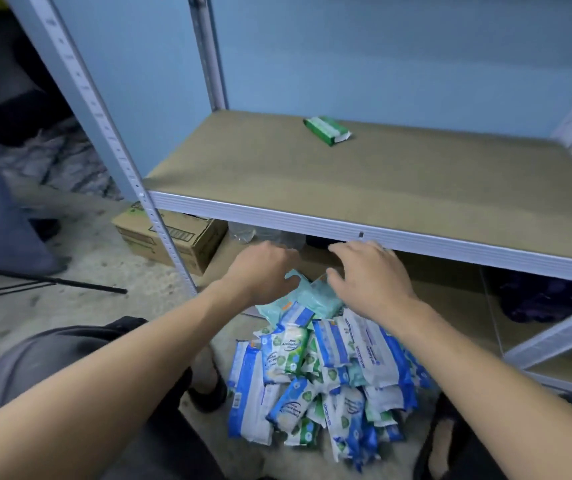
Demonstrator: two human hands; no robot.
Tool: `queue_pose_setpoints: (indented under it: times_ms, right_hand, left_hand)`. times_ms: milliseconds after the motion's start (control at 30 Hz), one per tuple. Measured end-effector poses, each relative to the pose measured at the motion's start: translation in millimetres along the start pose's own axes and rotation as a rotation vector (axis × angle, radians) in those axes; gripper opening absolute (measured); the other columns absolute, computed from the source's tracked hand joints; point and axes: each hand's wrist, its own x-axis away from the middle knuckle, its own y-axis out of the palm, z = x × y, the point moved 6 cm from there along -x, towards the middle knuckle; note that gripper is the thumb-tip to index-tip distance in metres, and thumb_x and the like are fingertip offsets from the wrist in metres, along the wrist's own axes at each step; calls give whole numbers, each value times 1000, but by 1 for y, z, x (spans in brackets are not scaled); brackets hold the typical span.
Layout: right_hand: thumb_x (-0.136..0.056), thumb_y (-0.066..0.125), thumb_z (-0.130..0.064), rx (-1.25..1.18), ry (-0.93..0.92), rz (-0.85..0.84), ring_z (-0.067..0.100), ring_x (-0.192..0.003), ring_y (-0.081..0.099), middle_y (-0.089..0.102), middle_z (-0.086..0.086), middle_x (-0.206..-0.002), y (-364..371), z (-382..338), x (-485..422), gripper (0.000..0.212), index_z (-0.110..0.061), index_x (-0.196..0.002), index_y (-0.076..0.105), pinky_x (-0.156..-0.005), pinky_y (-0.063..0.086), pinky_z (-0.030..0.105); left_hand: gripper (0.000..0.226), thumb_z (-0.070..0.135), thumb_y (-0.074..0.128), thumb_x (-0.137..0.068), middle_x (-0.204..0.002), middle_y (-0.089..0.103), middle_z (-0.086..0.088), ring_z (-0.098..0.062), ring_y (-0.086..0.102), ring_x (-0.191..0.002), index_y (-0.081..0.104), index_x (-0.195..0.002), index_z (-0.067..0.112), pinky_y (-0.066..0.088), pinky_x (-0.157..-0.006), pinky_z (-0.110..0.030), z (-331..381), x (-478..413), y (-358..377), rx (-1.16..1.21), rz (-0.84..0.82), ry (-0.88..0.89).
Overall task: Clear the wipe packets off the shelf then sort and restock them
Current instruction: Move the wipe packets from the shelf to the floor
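Arms: two bare forearms stretch forward from the crouching person, past a knee (52, 358) in dark cloth, toward the far end of the heap.
Pile of wipe packets (329, 375): blue-and-white and green-and-white packets lie mixed on the floor, just in front of the shelf. I judge they are there so that the board is free and the sorting can be done on the ground.
Teal packets (315, 296): these lie at the far edge of the pile, under and between both hands.
Left hand (264, 268): it is above the teal packets with the fingers bent down and away from view. Whether it pinches something I cannot tell.
Right hand (371, 271): the fingers are spread and half bent, fairly wide. The thumb is at a teal packet, and nothing is enclosed.
Shelf (347, 181): the board is nearly bare.
Green packet (328, 130): it lies alone near the back, well apart from the hands. It may be the last to clear or the first restocked; I cannot decide.
Cardboard box (170, 237): it is below the shelf, at the left.
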Motion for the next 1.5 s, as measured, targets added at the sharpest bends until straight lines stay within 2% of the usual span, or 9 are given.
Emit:
queue_pose_setpoints:
  times_ms: [200, 367, 533, 667, 767, 867, 1067, 1233, 1500]
  right_hand:
    - [-91, 51, -37, 22, 49, 71, 32, -110, 57, 66, 4, -117, -45, 17, -38, 34, -19, -119, 63, -89, 45, 38]
    - [-93, 52, -37, -17, 100, 37, 32, -116, 58, 65, 6, -125, -50, 38, -74, 41, -21, -129, 62, -92, 50, 40]
    - [-94, 52, -38, -38, 130, 12, 29, -117, 57, 65, 4, -128, -45, 58, -115, 46, -24, -138, 57, -92, 50, 38]
    - [-93, 53, -41, -49, 154, 31, 31, -115, 58, 67, 4, -124, -43, 73, -156, 46, -25, -135, 58, -93, 52, 40]
    - [-93, 53, -43, -63, 165, 54, 34, -121, 55, 62, 8, -132, -39, 82, -190, 48, -22, -137, 56, -99, 48, 42]
    - [-93, 54, -46, -107, 183, 87, 35, -124, 52, 58, 9, -135, -35, 87, -226, 53, -20, -139, 54, -101, 48, 43]
    - [-91, 57, -45, -202, 188, 177, 38, -125, 49, 56, 15, -133, -23, 84, -293, 57, -20, -142, 51, -101, 46, 42]
    - [-88, 56, -53, -195, 206, 162, 38, -126, 49, 56, 13, -133, -9, 80, -332, 61, -31, -145, 44, -98, 45, 41]
    - [-98, 54, -43, -141, 230, 220, 40, -129, 44, 49, 21, -139, -1, 88, -345, 53, -31, -148, 46, -104, 39, 42]
  left_hand:
    - [41, 42, 60, -91, -119, 66, -4, -30, 58, -113, 64, -126, 22, 50, -89, -41, -22, -35, -58, 49, 149, -46]
    - [48, 52, 56, -94, -129, 60, -4, -31, 54, -116, 60, -131, 21, 47, -95, -42, -58, -73, -60, 45, 216, -153]
    - [68, 69, 44, -93, -152, 45, 1, -26, 39, -140, 49, -143, 23, 36, -111, -43, -89, -105, -44, 86, 210, -226]
    - [64, 67, 35, -90, -141, 58, 6, -20, 48, -134, 62, -130, 25, 39, -103, -39, -94, -103, -33, 65, 395, -234]
    - [49, 56, 44, -87, -122, 69, 10, -17, 60, -118, 71, -112, 24, 47, -92, -34, -92, -98, -36, 106, 575, -224]
    - [40, 47, 51, -84, -114, 72, 10, -16, 64, -108, 73, -105, 23, 50, -85, -31, -90, -96, -39, 121, 645, -191]
    - [45, 44, 48, -79, -119, 71, 10, -15, 61, -117, 73, -110, 23, 49, -93, -30, -93, -99, -34, 130, 633, -198]
    - [46, 43, 48, -78, -119, 71, 10, -17, 62, -117, 73, -109, 22, 50, -94, -32, -94, -101, -32, 117, 640, -189]
    - [45, 43, 48, -77, -120, 70, 10, -17, 61, -116, 73, -109, 23, 49, -92, -31, -95, -101, -32, 99, 639, -196]
